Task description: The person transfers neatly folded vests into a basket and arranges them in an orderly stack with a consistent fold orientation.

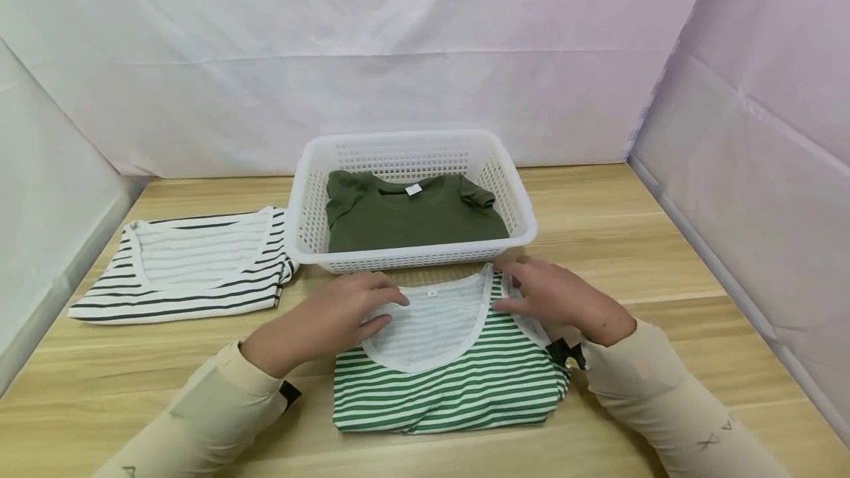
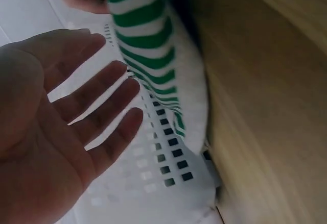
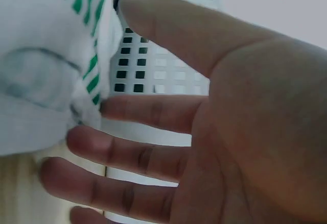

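On the wooden table (image 1: 664, 279), a green-striped top (image 1: 451, 389) and a black-striped top (image 1: 199, 302) are lying outside the plastic basket (image 1: 425, 251) where an olive T-shirt (image 1: 418, 220) is already sitting, while left hand (image 1: 339, 313) and right hand (image 1: 558, 295) are flanking the green one's neckline (image 1: 415, 371), fingers (image 3: 153, 114) apart, clamping nothing.

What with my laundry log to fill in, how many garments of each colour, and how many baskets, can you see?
Green-and-white striped top: 1
Dark-and-white striped top: 1
Olive green top: 1
White basket: 1
Total in sight: 4
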### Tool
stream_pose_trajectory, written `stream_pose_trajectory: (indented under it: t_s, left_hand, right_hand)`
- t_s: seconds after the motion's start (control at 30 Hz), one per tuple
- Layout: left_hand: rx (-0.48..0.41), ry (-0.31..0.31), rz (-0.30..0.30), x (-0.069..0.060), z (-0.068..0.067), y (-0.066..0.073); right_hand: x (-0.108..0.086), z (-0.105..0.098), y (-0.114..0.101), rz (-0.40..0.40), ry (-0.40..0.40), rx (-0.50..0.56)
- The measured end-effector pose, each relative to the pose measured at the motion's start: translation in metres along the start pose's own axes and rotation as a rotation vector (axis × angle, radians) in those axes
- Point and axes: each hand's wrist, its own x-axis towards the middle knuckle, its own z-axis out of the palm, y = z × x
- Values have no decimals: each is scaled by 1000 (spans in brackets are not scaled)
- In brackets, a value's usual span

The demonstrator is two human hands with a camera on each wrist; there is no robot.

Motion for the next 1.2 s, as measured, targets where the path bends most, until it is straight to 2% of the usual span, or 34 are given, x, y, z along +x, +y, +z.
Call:
stream_pose_trajectory:
  t_s: [0.27,0.43,0.53,0.73,0.83,0.97,1.2]
  left_hand:
    - [6,-136,-174,-12,4,-11]
    - [37,-154,-205,-17,4,-13]
    - [50,-181,-246,-18,2,-12]
    - [89,-219,-313,-18,3,-13]
    - [97,-211,-317,-18,2,-14]
    - [87,-204,-339,-19,-1,-18]
    - [40,-244,-403,-17,-6,-27]
  right_hand:
    - [0,5,2,30,41,-15]
    - [-4,7,2,66,19,-61]
    - [-4,8,0,65,13,-69]
    - [-4,12,-3,42,-4,-7]
    - [-4,12,-4,44,-21,2]
    - [-1,11,-4,41,-49,40]
    - [1,10,1,-14,-59,113]
